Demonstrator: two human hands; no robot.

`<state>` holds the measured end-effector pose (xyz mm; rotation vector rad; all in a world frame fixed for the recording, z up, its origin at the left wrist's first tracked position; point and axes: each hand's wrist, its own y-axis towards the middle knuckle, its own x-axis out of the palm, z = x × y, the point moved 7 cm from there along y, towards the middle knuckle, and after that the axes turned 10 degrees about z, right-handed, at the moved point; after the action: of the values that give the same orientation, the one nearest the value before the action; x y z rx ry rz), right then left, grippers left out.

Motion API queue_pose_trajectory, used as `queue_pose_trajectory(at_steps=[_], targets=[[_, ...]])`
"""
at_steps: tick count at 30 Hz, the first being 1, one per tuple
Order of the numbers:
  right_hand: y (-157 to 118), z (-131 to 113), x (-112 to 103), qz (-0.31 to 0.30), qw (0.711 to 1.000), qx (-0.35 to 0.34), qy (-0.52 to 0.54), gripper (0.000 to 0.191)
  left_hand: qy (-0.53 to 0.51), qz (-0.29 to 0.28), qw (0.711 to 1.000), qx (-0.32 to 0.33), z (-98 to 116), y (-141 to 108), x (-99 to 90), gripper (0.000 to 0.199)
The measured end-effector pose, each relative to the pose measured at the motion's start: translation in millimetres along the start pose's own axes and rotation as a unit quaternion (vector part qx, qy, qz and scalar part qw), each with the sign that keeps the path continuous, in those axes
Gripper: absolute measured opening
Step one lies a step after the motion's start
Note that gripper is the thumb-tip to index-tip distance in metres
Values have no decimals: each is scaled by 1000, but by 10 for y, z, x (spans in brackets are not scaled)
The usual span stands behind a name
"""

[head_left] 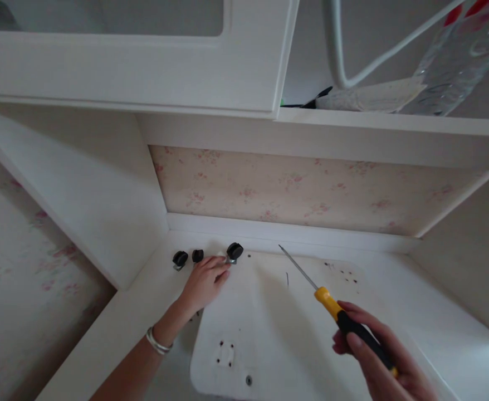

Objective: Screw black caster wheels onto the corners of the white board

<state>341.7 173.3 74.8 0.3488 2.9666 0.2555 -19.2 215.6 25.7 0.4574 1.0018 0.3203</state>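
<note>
A person's right hand closes around the black part of a yellow-and-black screwdriver, its thumb along the handle, over a white panel. The left hand, to the right hand's left and farther off, stretches out with its fingers slightly bent and fingertips at the metal base of a black caster; whether they pinch it cannot be told. A silver bracelet circles the left wrist. The screwdriver's long axis runs on a slant, its metal shaft pointing forward and leftward from the right hand, the tip between the two hands, to the right of the caster. Two more casters, one just beyond the left hand's knuckles and another to that hand's left, stand close together. The panel, round-cornered and dotted with dark holes, lies beneath both hands on a white surface. Nearer the wearer than the left hand, four holes frame a small square on it. Beyond the hands, flowered wallpaper covers the back wall; above them hang a white cabinet door and, to its right, an open shelf with a white cable and a clear plastic package
</note>
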Motion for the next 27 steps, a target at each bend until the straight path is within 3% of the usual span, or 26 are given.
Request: queue_pose_trajectory(at_steps=[6, 14, 21, 27], targets=[[73, 28, -19, 19, 998, 47, 36, 43, 37, -32, 998, 25, -18, 120, 103, 33], [247, -79, 72, 12, 995, 58, 85, 46, 70, -84, 993, 31, -157, 140, 168, 33], [438, -288, 506, -42, 988, 41, 142, 31, 79, -105, 990, 49, -93, 141, 86, 32], [590, -367, 927, -111, 987, 36, 113, 31, 75, -112, 989, 64, -95, 157, 78, 33]])
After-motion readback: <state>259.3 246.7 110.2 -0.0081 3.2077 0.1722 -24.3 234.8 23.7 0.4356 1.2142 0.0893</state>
